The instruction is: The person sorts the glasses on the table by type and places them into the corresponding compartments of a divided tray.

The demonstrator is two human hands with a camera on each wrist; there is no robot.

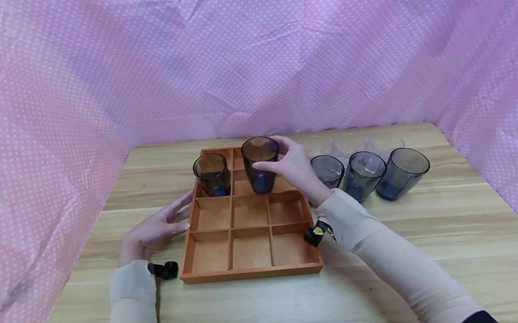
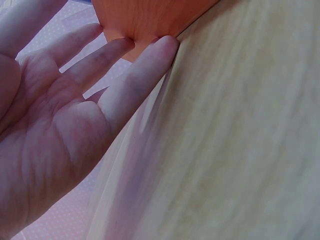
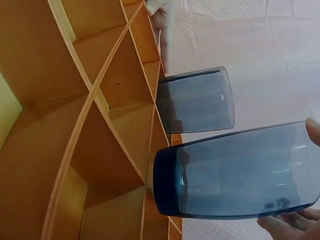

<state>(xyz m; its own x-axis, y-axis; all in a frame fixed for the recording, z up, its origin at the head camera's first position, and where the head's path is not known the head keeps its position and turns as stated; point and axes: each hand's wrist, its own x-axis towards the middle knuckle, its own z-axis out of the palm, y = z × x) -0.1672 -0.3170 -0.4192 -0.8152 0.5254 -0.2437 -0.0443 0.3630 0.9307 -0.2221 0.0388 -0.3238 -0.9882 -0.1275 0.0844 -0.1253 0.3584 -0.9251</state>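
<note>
My right hand pinches a dark tinted glass tumbler between thumb and fingers near its rim. The tumbler is upright over the middle column of a wooden divided box. In the right wrist view, the held tumbler's thick base is close to the dividers. A second dark tumbler stands in a left-hand compartment, second row from the back. My left hand is at the box's left side, and in the left wrist view its extended fingertips touch the outer wall.
Right of the box, three dark tumblers stand in a row, a near one between two others. Behind them are clear glasses, hard to make out. The wooden table is bordered by pink dotted cloth.
</note>
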